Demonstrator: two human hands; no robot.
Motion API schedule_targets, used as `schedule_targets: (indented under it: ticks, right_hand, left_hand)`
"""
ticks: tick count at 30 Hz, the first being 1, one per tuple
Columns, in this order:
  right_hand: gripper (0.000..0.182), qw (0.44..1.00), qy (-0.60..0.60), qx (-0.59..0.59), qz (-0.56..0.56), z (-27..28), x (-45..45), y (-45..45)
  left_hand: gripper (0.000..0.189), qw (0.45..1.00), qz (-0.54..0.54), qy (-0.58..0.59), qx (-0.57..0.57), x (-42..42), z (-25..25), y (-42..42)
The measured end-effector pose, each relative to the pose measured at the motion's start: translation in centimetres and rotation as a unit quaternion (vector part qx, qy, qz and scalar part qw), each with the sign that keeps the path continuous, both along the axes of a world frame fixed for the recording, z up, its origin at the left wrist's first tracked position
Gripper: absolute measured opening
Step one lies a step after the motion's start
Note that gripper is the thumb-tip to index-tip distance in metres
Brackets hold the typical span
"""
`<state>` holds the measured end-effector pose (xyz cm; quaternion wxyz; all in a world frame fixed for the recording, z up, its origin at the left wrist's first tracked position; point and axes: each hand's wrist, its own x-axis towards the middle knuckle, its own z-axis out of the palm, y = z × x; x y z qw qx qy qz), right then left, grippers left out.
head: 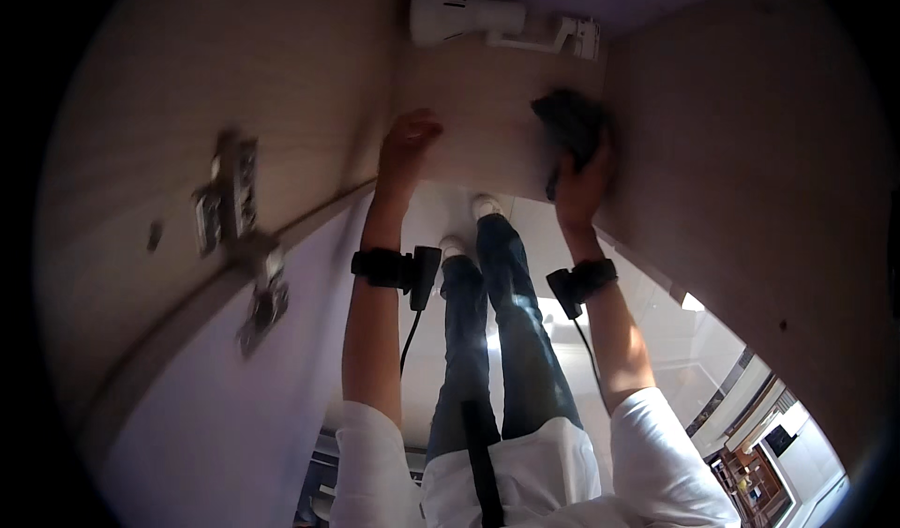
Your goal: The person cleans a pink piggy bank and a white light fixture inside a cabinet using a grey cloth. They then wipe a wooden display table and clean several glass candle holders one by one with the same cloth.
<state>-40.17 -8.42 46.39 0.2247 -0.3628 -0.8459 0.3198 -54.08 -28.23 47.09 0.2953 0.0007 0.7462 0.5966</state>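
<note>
My right hand holds a crumpled dark grey cloth against the pale board inside a cabinet. The cloth lies close to the right side panel. Beside the left panel, my left hand hovers over or rests on the same board; which one is unclear. Its fingers are curled, and no object shows in them. Dimness and blur hide how far they are closed. At the board's far end lies a white track spotlight, beyond both hands.
A metal cabinet hinge juts from the left panel near its edge. Black straps with small devices and cables sit on my left wrist and right wrist. Below are my legs and a pale, glossy floor.
</note>
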Motion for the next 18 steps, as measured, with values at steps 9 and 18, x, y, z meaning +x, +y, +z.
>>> schedule_targets:
  ticks: [9,18]
  right_hand:
    - [0.06,0.973,-0.14,0.161,0.087,-0.4,0.1,-0.7]
    - [0.066,0.982,-0.146,0.077,0.095,-1.2,1.2,-1.0]
  left_hand:
    - [0.067,0.993,0.078,0.088,-0.002,-4.5,-5.5,10.7]
    - [0.074,0.94,0.188,0.091,-0.271,-7.9,-2.9,19.9]
